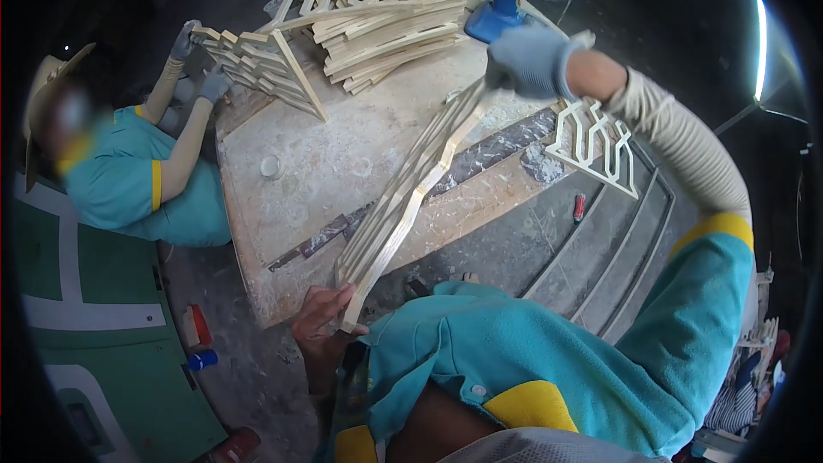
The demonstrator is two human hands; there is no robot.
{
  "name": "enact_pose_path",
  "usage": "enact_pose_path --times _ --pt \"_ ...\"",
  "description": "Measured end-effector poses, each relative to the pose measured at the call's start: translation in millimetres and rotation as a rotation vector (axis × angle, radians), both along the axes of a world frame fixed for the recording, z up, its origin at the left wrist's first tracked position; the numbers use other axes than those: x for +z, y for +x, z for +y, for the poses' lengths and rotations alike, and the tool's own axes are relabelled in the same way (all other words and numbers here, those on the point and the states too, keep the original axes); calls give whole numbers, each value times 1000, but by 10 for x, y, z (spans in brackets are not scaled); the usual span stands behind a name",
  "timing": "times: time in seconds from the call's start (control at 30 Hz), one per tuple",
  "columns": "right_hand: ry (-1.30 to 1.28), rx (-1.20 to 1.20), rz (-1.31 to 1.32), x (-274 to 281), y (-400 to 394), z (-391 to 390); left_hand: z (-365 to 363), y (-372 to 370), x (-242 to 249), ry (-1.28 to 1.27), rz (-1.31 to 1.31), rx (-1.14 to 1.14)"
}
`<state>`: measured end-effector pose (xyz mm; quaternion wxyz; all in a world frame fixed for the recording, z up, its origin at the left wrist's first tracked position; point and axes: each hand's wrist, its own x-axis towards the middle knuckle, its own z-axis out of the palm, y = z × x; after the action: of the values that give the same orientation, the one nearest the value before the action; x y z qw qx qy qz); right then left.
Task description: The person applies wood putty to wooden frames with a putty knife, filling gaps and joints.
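Observation:
A slatted wooden lattice frame is held tilted over the near side of the table, seen almost edge-on. My left hand, bare, has its fingers closed around the lower end, close to my body. At the upper end is my right hand, in a grey glove and slightly blurred, its fingers wrapped round the frame. Beneath the frame, a dark, paint-stained strip lies along the worktable.
Lattice frames are stacked at the table's back, beside a blue-based fan. At left, a co-worker holds another lattice. A white cup stands on the table. Right: a white lattice piece, metal bars.

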<state>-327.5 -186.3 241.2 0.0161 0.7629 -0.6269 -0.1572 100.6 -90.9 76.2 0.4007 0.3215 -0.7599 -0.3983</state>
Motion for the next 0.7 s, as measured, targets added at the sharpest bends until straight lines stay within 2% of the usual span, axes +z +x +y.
enact_pose_path --times 0.07,0.1,0.17,0.2,0.27,0.3,0.33,0.4,0.47,0.5,0.57,0.63,0.67,0.7 --pt "106 297 -589 -144 -125 87 -27 -4 -17 -38 -1 -2" --pt "103 296 -595 -199 -159 132 -34 -6 -38 23 77 98" --pt "-43 -112 -963 -286 -165 234 -94 -15 -10 72 159 234" --pt "-46 -111 -967 -413 -147 259 -147 -34 9 69 155 234" --pt "-617 -376 -1436 -892 -128 204 -242 -90 49 114 280 281" --pt "-793 -389 -1547 -1224 -124 81 -282 -121 78 118 294 304" --pt "-863 -473 -1623 -1373 -37 5 -303 -133 114 104 290 303" --pt "-1033 -397 -1628 -1646 99 -209 -333 -117 225 129 268 278" --pt "-1192 -348 -1461 -1747 230 -415 -363 -120 219 124 273 260" --pt "-1198 -359 -1468 -1787 337 -464 -375 -109 200 129 290 249" --pt "-1297 -348 -1163 -1838 583 -490 -422 -71 149 141 307 249" --pt "-1187 -234 -1096 -1857 855 -271 -463 -39 114 153 326 256" --pt "-1189 -239 -1104 -1850 937 -156 -487 -14 111 160 316 281" --pt "-1129 -136 -1183 -1831 977 -46 -512 -9 115 167 308 307"
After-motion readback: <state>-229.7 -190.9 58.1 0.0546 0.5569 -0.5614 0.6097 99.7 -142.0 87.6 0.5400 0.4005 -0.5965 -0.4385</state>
